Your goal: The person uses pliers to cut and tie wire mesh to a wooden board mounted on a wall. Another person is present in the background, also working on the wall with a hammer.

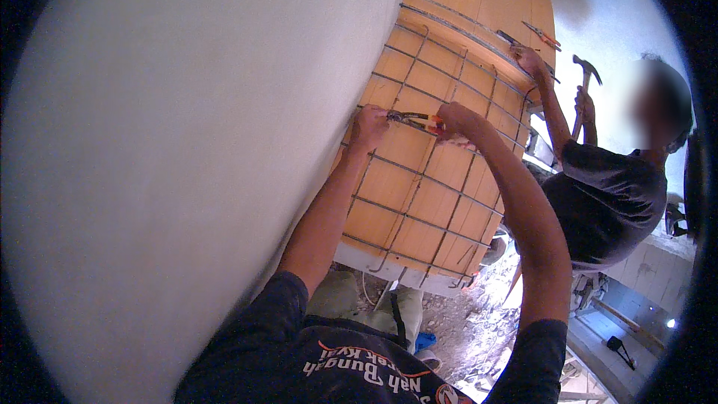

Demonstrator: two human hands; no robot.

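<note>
A grid of thin steel reinforcing bars (424,173) lies over an orange-yellow wooden panel (385,213) in front of me. My right hand (458,121) is closed round the orange-tipped handles of a pair of pliers (410,117). The pliers point left, and their jaws meet the grid close to the fingers of my left hand (369,128). That left hand is closed at the grid's left side, by the wall; what it pinches is too small to make out.
A pale wall (187,127) runs along the left. At right a co-worker holds a claw hammer (583,75) upright, the other hand (529,61) on the panel's far part. Another orange-handled pair of pliers (542,35) lies there. Rubble ground (467,322) shows below.
</note>
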